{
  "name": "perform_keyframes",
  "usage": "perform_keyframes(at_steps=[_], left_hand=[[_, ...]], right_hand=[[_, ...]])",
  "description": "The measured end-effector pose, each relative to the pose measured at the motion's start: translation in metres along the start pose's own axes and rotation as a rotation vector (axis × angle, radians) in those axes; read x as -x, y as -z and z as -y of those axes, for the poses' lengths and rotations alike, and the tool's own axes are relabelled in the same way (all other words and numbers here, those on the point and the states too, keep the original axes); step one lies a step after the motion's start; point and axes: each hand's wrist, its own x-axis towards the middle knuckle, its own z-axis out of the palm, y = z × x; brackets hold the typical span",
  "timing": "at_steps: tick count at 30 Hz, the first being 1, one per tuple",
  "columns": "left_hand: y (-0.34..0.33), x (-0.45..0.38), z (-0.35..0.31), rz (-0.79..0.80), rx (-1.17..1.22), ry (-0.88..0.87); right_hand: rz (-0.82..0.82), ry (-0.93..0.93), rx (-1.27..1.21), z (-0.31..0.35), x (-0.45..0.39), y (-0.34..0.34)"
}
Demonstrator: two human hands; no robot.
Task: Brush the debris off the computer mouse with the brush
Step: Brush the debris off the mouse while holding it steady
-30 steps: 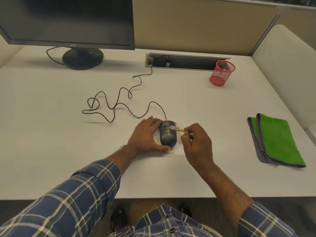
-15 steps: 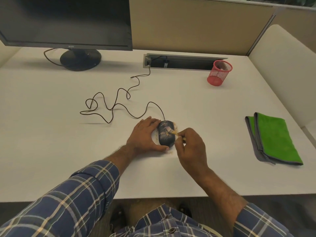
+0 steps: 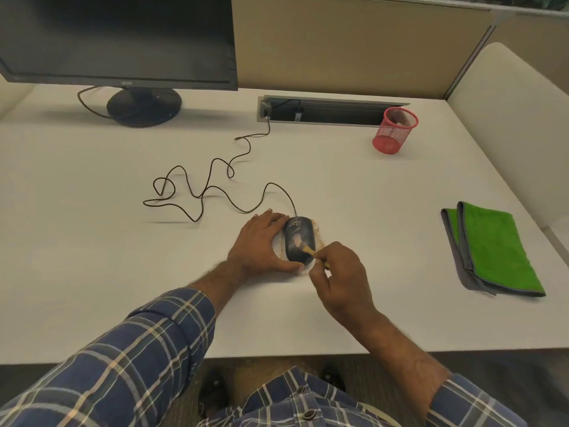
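Note:
A black wired computer mouse (image 3: 298, 234) lies on a white sheet (image 3: 305, 270) near the desk's middle, streaked with tan debris. More tan debris (image 3: 317, 228) is scattered around its right side. My left hand (image 3: 261, 245) grips the mouse from the left, thumb curled round its near end. My right hand (image 3: 340, 278) pinches a small yellow-handled brush (image 3: 308, 249), whose bristles touch the mouse's near half. Most of the brush handle is hidden in my fingers.
The mouse cable (image 3: 215, 188) loops left and back to a cable slot (image 3: 329, 110). A monitor (image 3: 117, 38) stands at the back left, a red mesh cup (image 3: 394, 131) at the back right. A folded green cloth (image 3: 489, 248) lies at the right.
My right hand has drawn the brush toward me, from the mouse's far part down to its near half. The left hand has stayed on the mouse.

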Motion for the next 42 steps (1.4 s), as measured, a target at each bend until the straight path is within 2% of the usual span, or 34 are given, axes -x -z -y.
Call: perform_keyframes(at_steps=[3,9,15,21,27,33,42], left_hand=[[0.001,0.000,-0.001,0.003,0.004,-0.007],[0.002,-0.001,0.001,0.041,-0.016,0.009],[0.000,-0.001,0.001,0.015,-0.012,-0.001],[-0.001,-0.002,0.003,0.047,-0.031,0.020],[-0.001,-0.001,0.001,0.017,-0.024,0.000],[-0.002,-0.001,0.003,0.001,0.001,-0.002],[-0.002,-0.001,0.003,0.018,0.007,0.016]], right_hand=[[0.022,0.031,-0.018,0.005,-0.001,-0.003],[-0.116,-0.060,-0.037,-0.009,-0.002,0.011],[0.010,0.018,-0.085,0.002,0.007,0.001],[-0.143,-0.085,-0.054,-0.009,0.004,0.012],[0.008,-0.014,-0.090,0.002,0.014,0.003],[-0.155,-0.180,-0.225,-0.012,-0.001,0.017],[-0.204,-0.364,-0.248,-0.039,-0.032,0.022]])
